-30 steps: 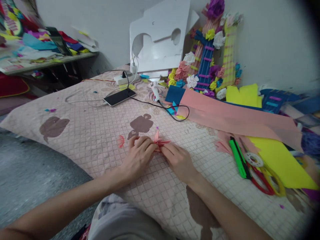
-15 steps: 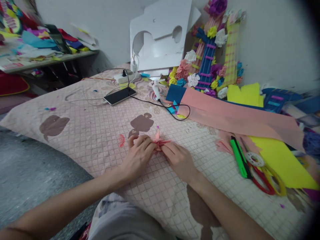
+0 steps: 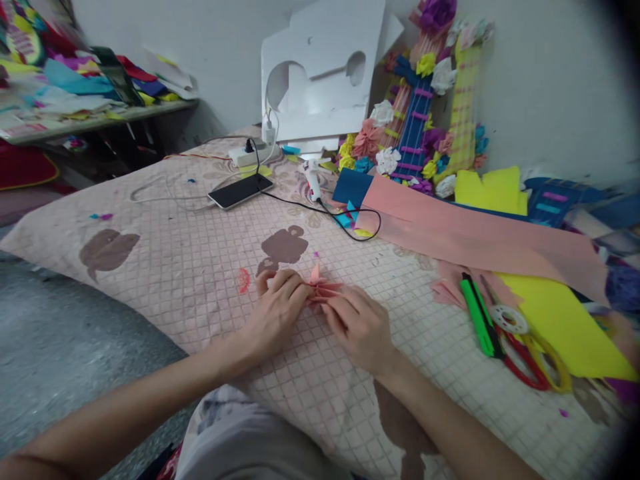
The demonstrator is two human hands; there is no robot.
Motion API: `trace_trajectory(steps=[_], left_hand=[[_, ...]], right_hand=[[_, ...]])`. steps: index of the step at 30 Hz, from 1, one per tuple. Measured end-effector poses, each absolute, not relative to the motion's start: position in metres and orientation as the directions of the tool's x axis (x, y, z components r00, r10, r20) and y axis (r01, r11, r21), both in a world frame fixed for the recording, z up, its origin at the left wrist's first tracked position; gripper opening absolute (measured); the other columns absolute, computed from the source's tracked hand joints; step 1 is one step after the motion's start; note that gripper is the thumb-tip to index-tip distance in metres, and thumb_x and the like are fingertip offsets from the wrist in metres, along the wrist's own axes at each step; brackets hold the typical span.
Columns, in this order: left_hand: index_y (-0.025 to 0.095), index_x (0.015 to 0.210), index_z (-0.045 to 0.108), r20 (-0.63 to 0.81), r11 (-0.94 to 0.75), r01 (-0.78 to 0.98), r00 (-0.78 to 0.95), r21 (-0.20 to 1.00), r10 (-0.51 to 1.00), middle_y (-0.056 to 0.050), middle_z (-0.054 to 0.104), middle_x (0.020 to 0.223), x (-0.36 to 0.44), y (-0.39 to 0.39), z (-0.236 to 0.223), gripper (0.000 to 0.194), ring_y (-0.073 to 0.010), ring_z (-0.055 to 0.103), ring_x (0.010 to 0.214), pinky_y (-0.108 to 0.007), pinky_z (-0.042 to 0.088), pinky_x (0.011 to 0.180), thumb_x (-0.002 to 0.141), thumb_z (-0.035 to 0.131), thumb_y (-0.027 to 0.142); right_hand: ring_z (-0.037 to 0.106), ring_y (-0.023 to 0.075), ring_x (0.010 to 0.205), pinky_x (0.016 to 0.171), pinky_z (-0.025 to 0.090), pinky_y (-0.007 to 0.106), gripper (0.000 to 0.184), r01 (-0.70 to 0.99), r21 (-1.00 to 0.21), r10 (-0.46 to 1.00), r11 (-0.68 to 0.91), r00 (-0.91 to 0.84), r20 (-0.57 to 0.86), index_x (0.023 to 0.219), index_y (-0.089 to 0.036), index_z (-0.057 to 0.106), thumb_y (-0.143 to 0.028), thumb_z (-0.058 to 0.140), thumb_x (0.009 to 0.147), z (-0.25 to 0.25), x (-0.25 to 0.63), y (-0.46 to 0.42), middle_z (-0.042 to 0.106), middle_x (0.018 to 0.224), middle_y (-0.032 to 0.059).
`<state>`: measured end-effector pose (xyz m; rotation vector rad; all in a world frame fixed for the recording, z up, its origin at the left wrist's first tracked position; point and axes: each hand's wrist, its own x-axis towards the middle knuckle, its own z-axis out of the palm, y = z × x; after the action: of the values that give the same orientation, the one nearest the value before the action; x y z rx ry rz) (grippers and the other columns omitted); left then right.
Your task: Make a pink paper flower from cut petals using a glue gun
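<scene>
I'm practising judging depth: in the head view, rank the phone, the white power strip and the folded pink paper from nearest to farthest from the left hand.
1. Folded pink paper: touching the left hand, on its right side.
2. Phone: ahead of the hand, slightly to its left.
3. White power strip: also ahead, just beyond the phone.

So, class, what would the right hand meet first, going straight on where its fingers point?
The folded pink paper it is touching, then probably the left hand, though depth is unclear.
</scene>
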<state>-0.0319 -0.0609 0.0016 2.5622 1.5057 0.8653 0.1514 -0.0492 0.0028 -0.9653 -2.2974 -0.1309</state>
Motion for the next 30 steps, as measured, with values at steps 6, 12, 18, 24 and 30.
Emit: trace_trajectory(steps=[6, 12, 18, 24, 30], left_hand=[[0.019, 0.092, 0.058, 0.435, -0.545, 0.775, 0.391, 0.321, 0.812, -0.004, 0.062, 0.093, -0.032, -0.061, 0.000, 0.014, -0.0210, 0.047, 0.095, -0.043, 0.027, 0.089, 0.094, 0.044, 0.018], [0.019, 0.092, 0.059, 0.441, -0.545, 0.773, 0.386, 0.323, 0.810, -0.004, 0.062, 0.094, -0.031, -0.062, -0.001, 0.016, -0.0213, 0.047, 0.097, -0.044, 0.026, 0.091, 0.094, 0.043, 0.017], [0.019, 0.091, 0.058, 0.457, -0.540, 0.778, 0.373, 0.321, 0.808, -0.004, 0.063, 0.094, -0.030, -0.061, 0.000, 0.015, -0.0219, 0.048, 0.098, -0.045, 0.025, 0.091, 0.093, 0.044, 0.018], [0.019, 0.092, 0.058, 0.440, -0.535, 0.776, 0.373, 0.333, 0.817, -0.004, 0.062, 0.093, -0.030, -0.061, 0.000, 0.016, -0.0211, 0.048, 0.096, -0.045, 0.025, 0.092, 0.094, 0.042, 0.017], [0.019, 0.092, 0.058, 0.429, -0.521, 0.782, 0.362, 0.343, 0.827, -0.005, 0.061, 0.094, -0.031, -0.062, -0.001, 0.016, -0.0211, 0.047, 0.096, -0.045, 0.025, 0.091, 0.093, 0.042, 0.015]], right_hand=[[0.059, 0.0174, 0.076, 0.066, 0.045, 0.029, 0.019, 0.726, -0.166, 0.680, 0.667, -0.502, 0.534, 0.075, -0.017, 0.063, -0.028, 0.053, 0.087, -0.004, 0.143, -0.055, 0.065, 0.074, 0.0049], [0.059, 0.0172, 0.073, 0.065, 0.044, 0.029, 0.018, 0.742, -0.130, 0.678, 0.657, -0.507, 0.532, 0.069, -0.018, 0.061, -0.022, 0.053, 0.085, -0.004, 0.139, -0.056, 0.063, 0.070, 0.0041], [0.056, 0.0162, 0.067, 0.060, 0.042, 0.029, 0.023, 0.781, -0.097, 0.680, 0.617, -0.467, 0.566, 0.067, -0.018, 0.059, -0.030, 0.053, 0.086, -0.003, 0.138, -0.057, 0.061, 0.069, 0.0039], [0.057, 0.0169, 0.075, 0.067, 0.044, 0.029, 0.018, 0.733, -0.083, 0.650, 0.675, -0.538, 0.536, 0.070, -0.017, 0.059, -0.020, 0.052, 0.086, -0.007, 0.140, -0.056, 0.062, 0.072, 0.0042], [0.055, 0.0179, 0.075, 0.070, 0.046, 0.031, 0.019, 0.635, -0.005, 0.556, 0.772, -0.672, 0.490, 0.072, -0.017, 0.060, -0.017, 0.048, 0.087, -0.011, 0.142, -0.058, 0.060, 0.071, 0.0047]])
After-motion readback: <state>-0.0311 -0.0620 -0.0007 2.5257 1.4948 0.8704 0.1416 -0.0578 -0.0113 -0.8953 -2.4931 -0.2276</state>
